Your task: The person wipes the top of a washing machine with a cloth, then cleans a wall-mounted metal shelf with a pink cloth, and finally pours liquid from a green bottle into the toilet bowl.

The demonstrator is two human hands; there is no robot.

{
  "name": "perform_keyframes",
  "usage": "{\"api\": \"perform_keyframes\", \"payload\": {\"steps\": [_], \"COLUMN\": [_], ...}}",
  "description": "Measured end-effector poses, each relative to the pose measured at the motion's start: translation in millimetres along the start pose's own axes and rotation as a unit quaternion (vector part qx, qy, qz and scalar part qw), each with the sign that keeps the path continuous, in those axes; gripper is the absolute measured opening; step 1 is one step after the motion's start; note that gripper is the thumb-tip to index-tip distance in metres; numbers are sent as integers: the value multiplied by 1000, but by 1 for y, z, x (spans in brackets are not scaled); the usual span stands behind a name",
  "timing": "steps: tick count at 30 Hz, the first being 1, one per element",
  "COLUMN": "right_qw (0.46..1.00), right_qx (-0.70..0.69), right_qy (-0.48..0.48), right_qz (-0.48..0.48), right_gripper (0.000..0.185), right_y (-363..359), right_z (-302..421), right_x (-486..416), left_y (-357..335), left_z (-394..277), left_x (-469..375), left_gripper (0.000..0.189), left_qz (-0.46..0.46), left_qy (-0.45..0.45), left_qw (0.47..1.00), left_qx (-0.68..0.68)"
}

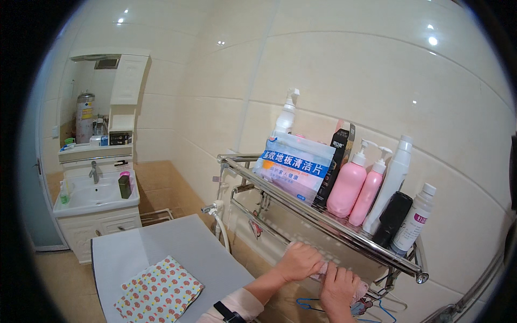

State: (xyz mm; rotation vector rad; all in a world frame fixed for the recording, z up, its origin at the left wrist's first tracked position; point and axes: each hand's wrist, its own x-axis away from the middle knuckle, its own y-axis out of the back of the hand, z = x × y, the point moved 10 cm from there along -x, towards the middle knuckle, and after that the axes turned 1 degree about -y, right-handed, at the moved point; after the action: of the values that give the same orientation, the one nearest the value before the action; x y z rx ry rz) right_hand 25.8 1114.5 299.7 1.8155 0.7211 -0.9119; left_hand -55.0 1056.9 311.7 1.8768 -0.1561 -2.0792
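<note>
Both hands are at the lower bar of a chrome wall rack (278, 194). My left hand (301, 261) is closed over a pink cloth (319, 269) on that bar. Close beside it, my right hand (341, 284) grips the same cloth further along. Part of the cloth lies hidden under my fingers. Below the right hand hangs a blue clothes hanger (309, 303). On the rack's shelf stand a bag of floor cleaning sheets (295, 165), a large pink pump bottle (348, 185) and a slimmer pink pump bottle (368, 196).
A folded patterned cloth (161, 290) lies on a grey-topped surface (181, 242) at lower left. Behind it are a white washbasin (105, 194) and a mirror cabinet (131, 80). A black brush-like object (392, 218) and a white-capped bottle (416, 220) stand at the shelf's right end.
</note>
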Motion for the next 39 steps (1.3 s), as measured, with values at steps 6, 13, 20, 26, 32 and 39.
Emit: {"api": "perform_keyframes", "payload": {"steps": [6,13,20,26,32,39], "right_qw": [1000,1000,999,999,997,991], "right_qx": [6,1,-23,-2,-50,-107], "right_qy": [14,25,43,40,45,73], "right_qz": [6,8,-1,14,40,26], "right_gripper": [33,36,37,40,41,50], "right_y": [-14,-35,-54,-70,-71,-45], "right_z": [28,62,87,104,107,96], "right_x": [-20,-42,-57,-70,-72,-64], "left_y": [15,33,41,48,51,64], "left_z": [32,71,102,126,134,117], "left_x": [9,20,29,37,41,35], "left_gripper": [13,10,13,13,18,12], "left_qz": [-5,1,30,25,-1,12], "left_qy": [3,13,25,33,49,79], "left_qw": [1000,999,997,997,998,997], "left_qx": [-20,-45,-61,-65,-41,-10]}}
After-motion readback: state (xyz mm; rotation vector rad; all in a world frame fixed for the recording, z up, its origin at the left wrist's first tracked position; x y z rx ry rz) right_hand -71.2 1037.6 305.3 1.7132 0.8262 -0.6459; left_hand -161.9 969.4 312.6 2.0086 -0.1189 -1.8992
